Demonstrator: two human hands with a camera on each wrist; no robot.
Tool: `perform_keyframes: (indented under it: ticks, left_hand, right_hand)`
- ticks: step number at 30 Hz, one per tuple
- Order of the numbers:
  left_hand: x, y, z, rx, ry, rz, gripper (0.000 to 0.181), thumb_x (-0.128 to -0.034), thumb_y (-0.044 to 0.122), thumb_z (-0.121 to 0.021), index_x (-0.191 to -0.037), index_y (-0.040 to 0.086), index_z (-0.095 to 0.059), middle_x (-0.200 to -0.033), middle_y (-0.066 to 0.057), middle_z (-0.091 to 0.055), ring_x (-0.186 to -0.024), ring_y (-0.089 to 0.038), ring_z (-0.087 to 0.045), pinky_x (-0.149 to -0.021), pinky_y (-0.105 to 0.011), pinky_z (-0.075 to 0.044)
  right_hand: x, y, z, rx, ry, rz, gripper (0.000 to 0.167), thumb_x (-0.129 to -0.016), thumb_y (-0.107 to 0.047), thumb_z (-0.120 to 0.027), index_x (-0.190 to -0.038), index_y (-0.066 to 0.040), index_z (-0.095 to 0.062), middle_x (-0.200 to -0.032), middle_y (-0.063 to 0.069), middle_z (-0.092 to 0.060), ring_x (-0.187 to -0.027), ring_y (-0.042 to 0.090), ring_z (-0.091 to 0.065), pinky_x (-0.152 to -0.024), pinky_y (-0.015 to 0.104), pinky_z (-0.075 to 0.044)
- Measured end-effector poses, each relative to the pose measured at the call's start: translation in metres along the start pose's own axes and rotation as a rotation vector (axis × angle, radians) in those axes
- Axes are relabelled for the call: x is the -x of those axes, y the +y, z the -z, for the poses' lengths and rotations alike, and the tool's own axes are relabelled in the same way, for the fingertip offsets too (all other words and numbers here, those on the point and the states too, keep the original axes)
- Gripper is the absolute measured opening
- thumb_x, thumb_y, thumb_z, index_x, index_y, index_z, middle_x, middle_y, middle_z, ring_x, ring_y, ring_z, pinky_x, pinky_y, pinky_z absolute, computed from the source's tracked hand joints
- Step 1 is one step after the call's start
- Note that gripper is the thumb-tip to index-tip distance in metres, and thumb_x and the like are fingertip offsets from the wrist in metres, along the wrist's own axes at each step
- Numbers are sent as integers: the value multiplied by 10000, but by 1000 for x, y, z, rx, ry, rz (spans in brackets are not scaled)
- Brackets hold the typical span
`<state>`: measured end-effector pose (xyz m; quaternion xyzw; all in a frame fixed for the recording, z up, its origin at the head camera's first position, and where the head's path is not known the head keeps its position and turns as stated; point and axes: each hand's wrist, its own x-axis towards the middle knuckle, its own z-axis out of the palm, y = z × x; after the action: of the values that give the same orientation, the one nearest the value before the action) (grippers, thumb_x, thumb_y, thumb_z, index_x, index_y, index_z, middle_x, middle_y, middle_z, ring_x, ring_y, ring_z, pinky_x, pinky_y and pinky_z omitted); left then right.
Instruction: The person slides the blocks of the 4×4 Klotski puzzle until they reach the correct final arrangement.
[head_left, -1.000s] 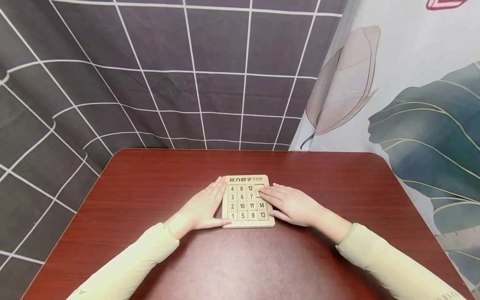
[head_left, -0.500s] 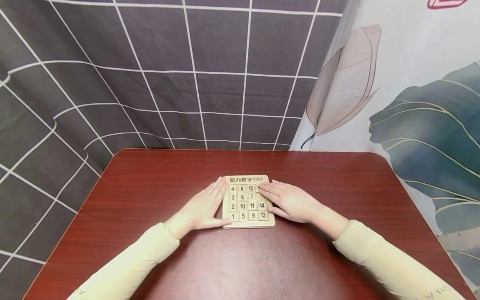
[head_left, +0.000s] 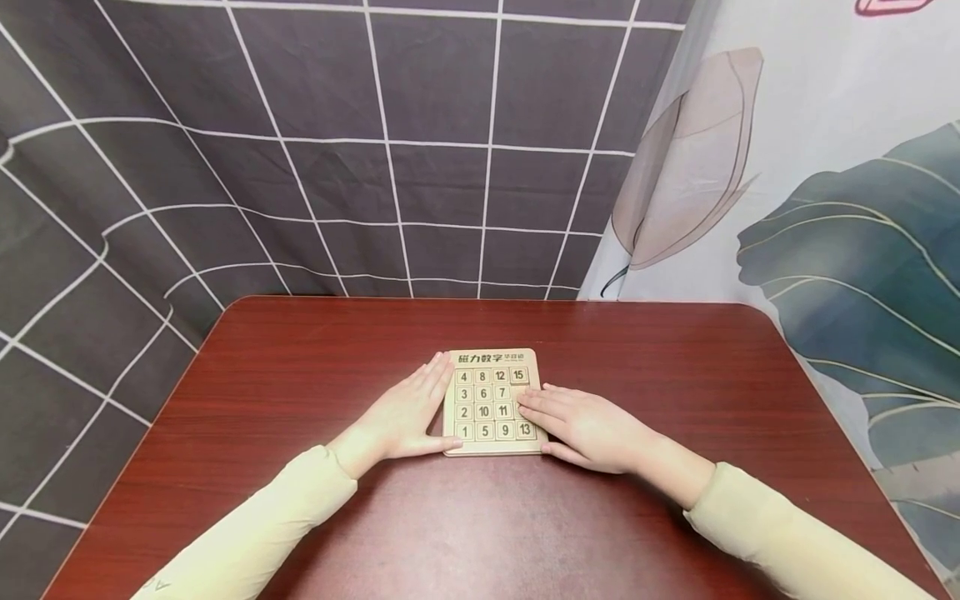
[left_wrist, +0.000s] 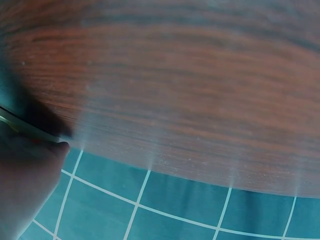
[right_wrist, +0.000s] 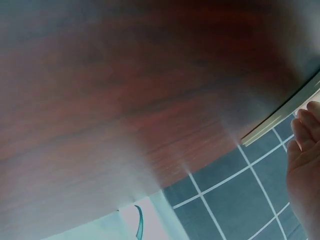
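A pale wooden sliding number puzzle [head_left: 483, 411] lies flat on the dark red table, its numbered tiles in a square grid under a printed header. My left hand [head_left: 408, 414] rests along its left edge, fingers straight, with the thumb on the lower left corner. On the right side, my right hand [head_left: 588, 421] lays extended fingertips on the right column, covering the tile above 13. Tile 15 [head_left: 518, 375] shows at the top right. The right wrist view catches the board's edge [right_wrist: 280, 115] beside the fingers; in the left wrist view only part of the left hand [left_wrist: 30, 170] appears.
The red wood-grain table [head_left: 337, 333] extends around the puzzle on all sides. Behind it hangs a dark grey curtain [head_left: 442, 183] with white grid lines. A white leaf-patterned curtain [head_left: 810, 108] hangs at the right.
Tile 15 has slid up into the top right corner. My right hand first moved up with it, then came back down onto the tile below. My left hand stays in place.
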<state>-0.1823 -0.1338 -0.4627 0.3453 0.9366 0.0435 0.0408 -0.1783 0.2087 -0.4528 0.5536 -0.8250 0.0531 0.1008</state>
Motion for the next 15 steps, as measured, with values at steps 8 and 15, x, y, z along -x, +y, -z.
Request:
perform_keyframes:
  ticks: [8, 15]
  left_hand:
    - [0, 1, 2, 19, 12, -2, 1122, -947, 670, -626, -1635, -122, -226, -1733, -294, -221, -1639, -412, -214, -1344, -470, -272]
    - [0, 0, 0, 17, 16, -7, 1123, -945, 673, -625, -1630, -127, -234, -1725, -304, -234, -1634, -421, -224, -1338, -483, -281]
  right_hand:
    - [1, 0, 1, 10, 7, 6, 553, -1019, -353, -683, -1455, -17, -629, -1526, 139, -625, -1436, 275, -592, -1172, 498, -517]
    - [-3, 6, 0, 7, -12, 1, 549, -1022, -332, -679, -1458, -4, -622, -1533, 149, -617, -1442, 289, -584, -1195, 505, -494]
